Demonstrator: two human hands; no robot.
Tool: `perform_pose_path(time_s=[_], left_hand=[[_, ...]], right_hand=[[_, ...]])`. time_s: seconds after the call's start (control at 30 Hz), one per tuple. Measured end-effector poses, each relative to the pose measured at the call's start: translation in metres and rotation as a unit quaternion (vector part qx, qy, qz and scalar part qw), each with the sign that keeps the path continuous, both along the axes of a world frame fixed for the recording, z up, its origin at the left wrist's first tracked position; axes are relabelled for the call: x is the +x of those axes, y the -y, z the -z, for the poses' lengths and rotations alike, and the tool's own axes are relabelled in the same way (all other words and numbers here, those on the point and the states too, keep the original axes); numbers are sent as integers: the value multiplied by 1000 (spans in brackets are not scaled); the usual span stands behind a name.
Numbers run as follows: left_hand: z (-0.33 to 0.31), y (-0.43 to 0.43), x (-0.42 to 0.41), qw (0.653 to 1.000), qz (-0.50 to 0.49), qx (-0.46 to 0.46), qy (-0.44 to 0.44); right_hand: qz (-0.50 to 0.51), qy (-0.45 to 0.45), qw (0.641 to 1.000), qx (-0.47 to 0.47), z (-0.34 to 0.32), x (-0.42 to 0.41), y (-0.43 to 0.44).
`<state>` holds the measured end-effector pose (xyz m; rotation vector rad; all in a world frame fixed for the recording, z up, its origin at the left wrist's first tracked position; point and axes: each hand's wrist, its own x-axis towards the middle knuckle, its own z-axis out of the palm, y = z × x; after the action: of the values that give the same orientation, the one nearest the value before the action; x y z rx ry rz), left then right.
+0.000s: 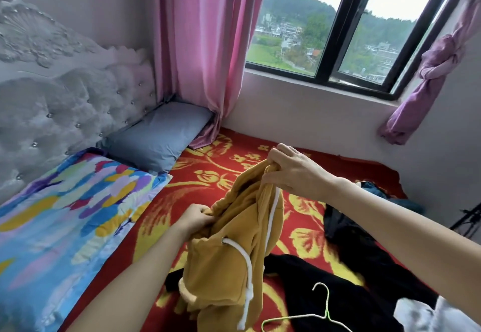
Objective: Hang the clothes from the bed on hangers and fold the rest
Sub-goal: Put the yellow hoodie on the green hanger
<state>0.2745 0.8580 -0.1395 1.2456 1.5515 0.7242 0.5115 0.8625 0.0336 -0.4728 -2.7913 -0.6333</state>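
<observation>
mustard hoodie [229, 248] between both hands, lifted

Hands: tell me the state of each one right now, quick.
Left hand: closed, gripping the yellow hoodie at its bunched edge.
Right hand: closed, pinching the same hoodie's top and holding it up.

Left hand [194, 218] and raised right hand [291, 169] grip hoodie [229, 261].
</observation>
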Motion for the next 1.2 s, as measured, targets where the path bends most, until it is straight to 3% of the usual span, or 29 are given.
perform_pose_path(time_s=[0.1,0.17,0.2,0.3,0.47,0.6,0.67,0.73,0.8,0.83,0.9,0.97,1.03,1.1,1.2], left_hand=[[-4,-7,-12,982,-74,74,-156],[-12,-9,-33,936,-130,99,-313],[-16,-12,-48,917,-158,111,-350],[-26,-19,-97,918,-207,83,-327],[-17,-7,-128,925,-234,19,-299],[-24,-13,-108,915,-180,23,-362],[-26,-14,-91,898,-138,50,-415],[-23,-5,-64,862,-124,221,-438],[-14,9,-28,819,-71,428,-376],[-11,15,-9,840,-1,447,-307],[-11,23,20,932,128,305,-150],[-6,23,35,969,191,155,-33],[1,21,40,974,204,101,7],[6,21,43,969,240,50,-22],[2,19,36,957,265,83,-79]], right_hand=[[61,54,997,-4,6,30,-11],[120,122,985,6,13,50,-16],[143,157,977,20,19,59,-18],[180,187,962,78,38,79,-22],[160,115,978,68,58,60,-24],[129,64,988,56,50,28,-26],[116,28,991,56,39,18,-27],[95,-7,994,54,31,8,-28],[72,-24,996,55,25,-2,-28],[64,-25,996,56,23,-6,-28],[58,-24,997,55,22,-11,-26],[68,-34,996,49,20,-8,-25],[89,-55,994,34,22,0,-25],[117,-68,991,23,23,9,-24],[142,-49,988,24,32,28,-25]])
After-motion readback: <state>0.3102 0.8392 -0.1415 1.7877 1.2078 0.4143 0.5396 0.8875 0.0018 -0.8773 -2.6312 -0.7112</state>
